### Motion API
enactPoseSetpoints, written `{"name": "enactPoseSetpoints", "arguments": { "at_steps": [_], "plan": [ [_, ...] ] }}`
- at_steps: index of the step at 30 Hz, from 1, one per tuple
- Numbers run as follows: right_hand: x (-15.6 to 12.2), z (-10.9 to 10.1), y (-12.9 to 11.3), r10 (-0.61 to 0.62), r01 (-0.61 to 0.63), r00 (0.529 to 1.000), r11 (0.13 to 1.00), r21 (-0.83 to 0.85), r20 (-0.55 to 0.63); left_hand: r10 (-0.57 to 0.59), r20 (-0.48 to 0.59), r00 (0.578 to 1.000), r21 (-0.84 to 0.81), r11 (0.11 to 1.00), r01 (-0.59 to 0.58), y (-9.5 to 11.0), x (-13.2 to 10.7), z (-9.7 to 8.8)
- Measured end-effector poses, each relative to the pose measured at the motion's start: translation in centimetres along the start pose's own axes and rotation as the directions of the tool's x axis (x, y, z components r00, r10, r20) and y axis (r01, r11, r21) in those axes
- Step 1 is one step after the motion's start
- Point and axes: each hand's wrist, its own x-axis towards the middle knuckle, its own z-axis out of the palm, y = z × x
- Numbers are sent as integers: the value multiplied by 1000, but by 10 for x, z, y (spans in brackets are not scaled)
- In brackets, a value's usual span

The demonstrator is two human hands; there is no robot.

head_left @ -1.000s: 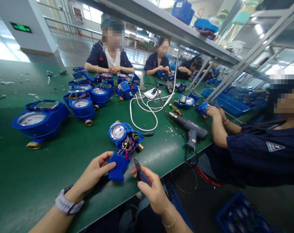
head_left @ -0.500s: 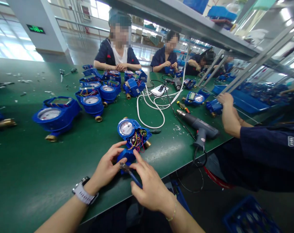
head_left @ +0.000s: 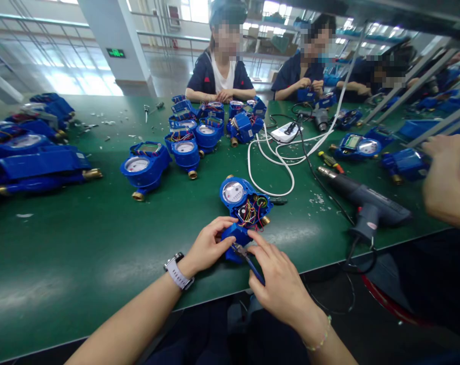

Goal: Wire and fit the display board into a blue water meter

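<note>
A blue water meter [head_left: 233,193] lies on the green table in front of me, its round dial facing up and its housing open on coloured wires. Its blue cover part [head_left: 234,232] sits at the near side of the housing. My left hand [head_left: 209,248] is closed on this cover, thumb on the near side and fingers along the far left. In my right hand [head_left: 281,279] is a pair of blue-handled pliers [head_left: 255,269], jaws at the cover's near face close to my left thumb. My right index finger touches the cover's right edge. The cover's underside is hidden.
A heat gun [head_left: 366,203] and screwdriver [head_left: 330,161] lie to the right, near a looped white cable [head_left: 252,175] and power strip [head_left: 286,133]. Several blue meters [head_left: 144,165] stand at the back and left. Co-workers sit opposite; a co-worker's hand [head_left: 446,172] is at the right.
The view has turned left, so the scene sits further right and more meters show at the left. Both hands keep their hold on the cover and pliers.
</note>
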Motion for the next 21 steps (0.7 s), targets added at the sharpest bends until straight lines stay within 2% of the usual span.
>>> {"name": "enactPoseSetpoints", "arguments": {
  "at_steps": [4,9,13,16,19,21],
  "plan": [
    [1,-3,7,-10,11,1000,997,72,-12,-88,27,996,-190,977,92,-3,2,0],
    [-3,-1,26,47,-34,997,980,196,-62,-218,73,973,-478,848,226,-4,3,-1],
    [-10,0,36,46,-18,996,950,310,-83,-238,71,969,-518,821,240,-4,1,-1],
    [-14,-1,37,65,-2,987,917,398,-144,-258,78,963,-516,816,261,-4,1,0],
    [-16,0,37,153,-6,967,812,584,-203,-282,70,957,-527,804,275,-3,1,1],
    [-15,1,39,208,-13,964,661,751,-166,-292,66,954,-532,799,281,-2,1,1]
  ]
}}
